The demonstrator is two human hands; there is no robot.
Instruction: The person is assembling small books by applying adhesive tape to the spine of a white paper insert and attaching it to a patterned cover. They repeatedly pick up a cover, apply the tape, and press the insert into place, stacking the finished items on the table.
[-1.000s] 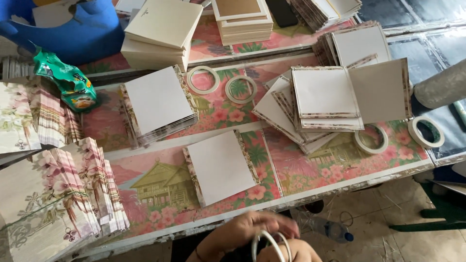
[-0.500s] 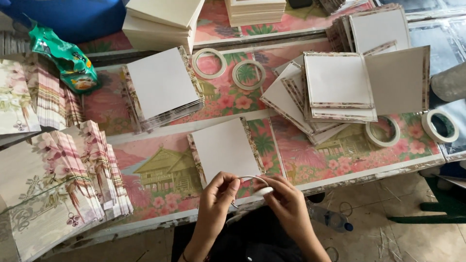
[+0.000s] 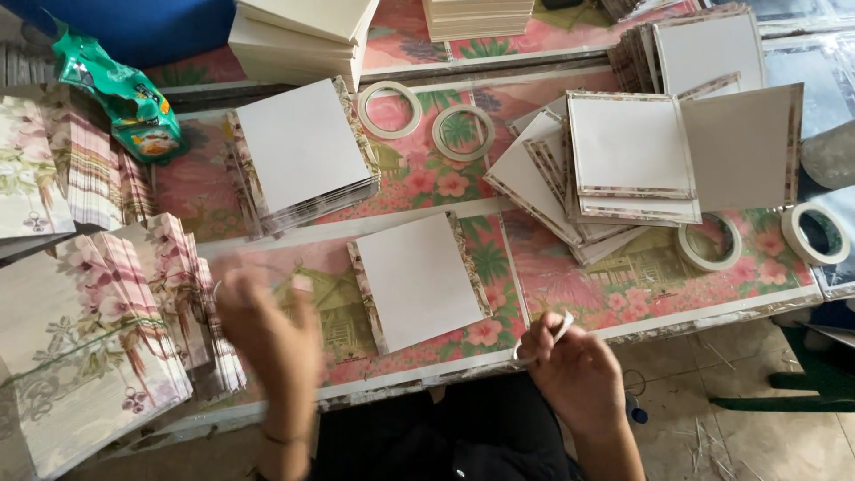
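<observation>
Between the hands lies the white card [image 3: 419,278], right hand [image 3: 574,374] gripping a tape roll [image 3: 543,337], left hand [image 3: 267,330] blurred, grip unclear.

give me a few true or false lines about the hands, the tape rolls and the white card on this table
1. The right hand holds a roll of tape. True.
2. The left hand rests flat on the white card. False: it is blurred, left of the card, near the flowered paper stack.
3. Two tape rings lie side by side above the white card. True.
4. The green packet lies at the table's right end. False: it is at the upper left.
5. The white card is rolled into a tube. False: it lies flat.
</observation>
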